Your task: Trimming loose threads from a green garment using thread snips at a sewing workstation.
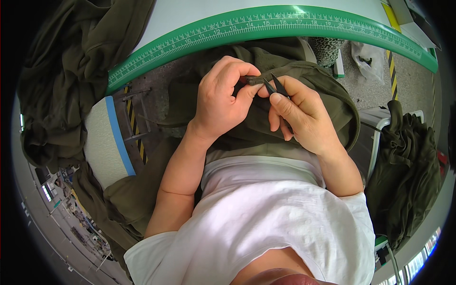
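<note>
Olive-green garment (327, 90) lies bunched in the person's lap just below the edge of the desk (199, 14), and both hands meet over it in the head view. The left hand (221, 97) has its grip closed: thumb and curled forefinger pinch a small fold of the garment's dark fabric (254, 80) at the fingertips, holding it up off the rest of the cloth. The right hand (297, 111) touches the left at the fingertips, and its grip is closed around a pair of black thread snips (276, 86), the handle hidden in the palm and the two slim pointed blades sticking up and slightly parted, right against the pinched fold. Whether the blades touch the fabric cannot be told.

A green ruler strip (266, 23) with a printed scale runs along the curved front edge of the white desk, just beyond the hands. A heap of the same olive cloth (66, 80) is piled at the left, partly on the desk and hanging down. Another olive bundle (408, 166) hangs over a white rack (377, 137) at the right, well apart from the hands. A white pad with a blue edge (107, 142) stands beside the left forearm. The person wears a white T-shirt (266, 213). Yellow-and-black striped tape (393, 71) marks the speckled floor (370, 90) beyond.
</note>
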